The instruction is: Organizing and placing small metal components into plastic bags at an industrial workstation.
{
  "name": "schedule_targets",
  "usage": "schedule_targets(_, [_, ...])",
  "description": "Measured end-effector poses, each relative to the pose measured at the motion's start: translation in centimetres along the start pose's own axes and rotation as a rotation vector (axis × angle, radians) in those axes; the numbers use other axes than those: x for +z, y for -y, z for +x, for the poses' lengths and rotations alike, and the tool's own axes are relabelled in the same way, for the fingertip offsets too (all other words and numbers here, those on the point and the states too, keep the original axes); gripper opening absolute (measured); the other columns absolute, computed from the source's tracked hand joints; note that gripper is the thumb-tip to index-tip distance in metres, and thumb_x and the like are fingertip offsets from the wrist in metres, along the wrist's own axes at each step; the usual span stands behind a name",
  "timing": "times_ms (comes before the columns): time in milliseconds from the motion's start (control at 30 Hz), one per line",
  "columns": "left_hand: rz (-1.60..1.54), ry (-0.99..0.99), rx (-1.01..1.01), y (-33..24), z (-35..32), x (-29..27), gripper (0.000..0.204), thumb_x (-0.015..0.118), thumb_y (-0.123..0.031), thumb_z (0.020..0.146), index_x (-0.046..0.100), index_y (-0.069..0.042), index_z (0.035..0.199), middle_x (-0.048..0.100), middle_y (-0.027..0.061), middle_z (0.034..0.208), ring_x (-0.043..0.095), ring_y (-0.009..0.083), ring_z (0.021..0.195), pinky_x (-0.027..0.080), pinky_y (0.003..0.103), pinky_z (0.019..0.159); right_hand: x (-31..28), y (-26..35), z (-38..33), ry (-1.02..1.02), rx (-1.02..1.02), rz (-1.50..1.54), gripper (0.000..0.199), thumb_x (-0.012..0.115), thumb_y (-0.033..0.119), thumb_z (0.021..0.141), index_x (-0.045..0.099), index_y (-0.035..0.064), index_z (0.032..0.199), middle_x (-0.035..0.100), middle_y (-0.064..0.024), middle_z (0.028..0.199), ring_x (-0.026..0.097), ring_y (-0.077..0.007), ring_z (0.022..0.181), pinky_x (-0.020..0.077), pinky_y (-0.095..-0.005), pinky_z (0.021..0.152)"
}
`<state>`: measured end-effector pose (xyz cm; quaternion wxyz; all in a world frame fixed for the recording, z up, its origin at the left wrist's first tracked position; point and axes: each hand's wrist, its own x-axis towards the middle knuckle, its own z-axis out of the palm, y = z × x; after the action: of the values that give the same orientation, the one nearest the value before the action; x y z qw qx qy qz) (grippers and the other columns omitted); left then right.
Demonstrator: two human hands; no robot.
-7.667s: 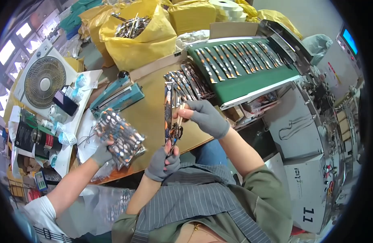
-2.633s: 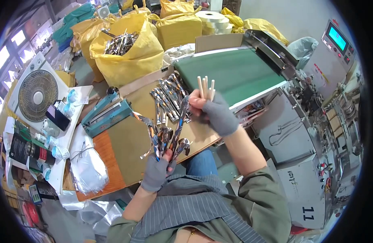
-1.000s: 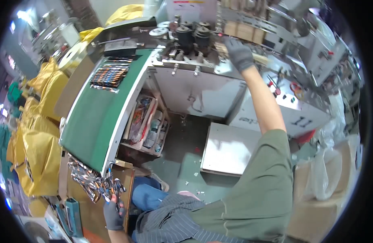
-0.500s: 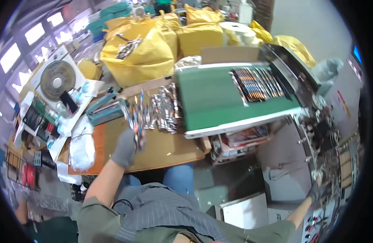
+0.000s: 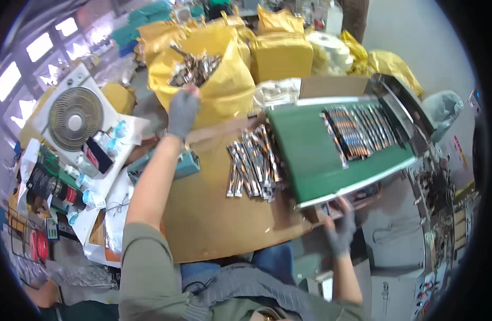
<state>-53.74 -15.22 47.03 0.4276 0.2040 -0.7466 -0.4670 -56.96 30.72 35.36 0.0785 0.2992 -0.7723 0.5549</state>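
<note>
My left hand [image 5: 183, 112], in a grey glove with bare fingertips, is raised at the front rim of a yellow sack [image 5: 224, 88]. Its fingers are curled, and whatever may be inside them is hidden. A heap of slim silvery packets [image 5: 195, 69] fills the sack's mouth. Just below the front edge of a green conveyor belt [image 5: 305, 144], my right hand [image 5: 339, 230] has thumb and fingers apart, holding nothing. Long slim foil packets [image 5: 251, 166] lie in a loose pile on the brown table [image 5: 214, 224]. More packets [image 5: 358, 131] lie in a row on the belt.
A white fan [image 5: 75, 117] stands at the left beside a phone [image 5: 98, 155] and bottles. A blue-green metal box [image 5: 187, 165] sits under my left forearm. More yellow sacks [image 5: 282, 53] and white rolls [image 5: 329, 51] stand behind. Another person's arm [image 5: 43, 293] shows at lower left.
My left hand, which held several packets over the table, has moved up and forward to the sack. My right hand has come from the far right to the belt's front edge. The view has shifted.
</note>
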Motion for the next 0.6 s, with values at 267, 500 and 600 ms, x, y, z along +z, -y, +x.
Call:
schedule_targets(267, [0.171,0.276,-0.313,13.9,-18.1,-2.8,0.039,0.060,-0.031,0.087,0.059,0.003,0.106,0.065,0.0137,0.093,0.061,0.0179,0.086,0.047,0.030,0.077,26.6,-4.7,16.3,0.354,0.007,-0.553,0.099,0.064,0.052,0.074,0.015,-0.0025,0.141,0.035,-0.0331,0.134,0.040,-0.0408,0.123,0.0356,-0.0416,0.102])
schedule_targets(500, [0.358,0.198,-0.140,15.5,-11.4,1.2,0.035,0.062,-0.033,0.083,0.064,-0.002,0.099,0.065,0.0169,0.095,0.063,0.0286,0.086,0.048,0.034,0.076,26.8,-5.1,15.8,0.417,0.468,-0.496,0.103,0.069,0.062,0.062,0.034,-0.0062,0.130,0.055,-0.0324,0.113,0.055,-0.0406,0.108,0.0440,-0.0409,0.092])
schedule_targets(600, [0.535,0.307,-0.128,14.7,-6.6,7.0,0.034,0.059,-0.036,0.081,0.067,-0.006,0.093,0.065,0.0173,0.092,0.063,0.0323,0.088,0.049,0.041,0.077,27.2,-5.8,15.7,0.421,0.426,-0.486,0.109,0.073,0.056,0.062,0.024,-0.0092,0.133,0.055,-0.0323,0.113,0.056,-0.0404,0.106,0.0449,-0.0405,0.091])
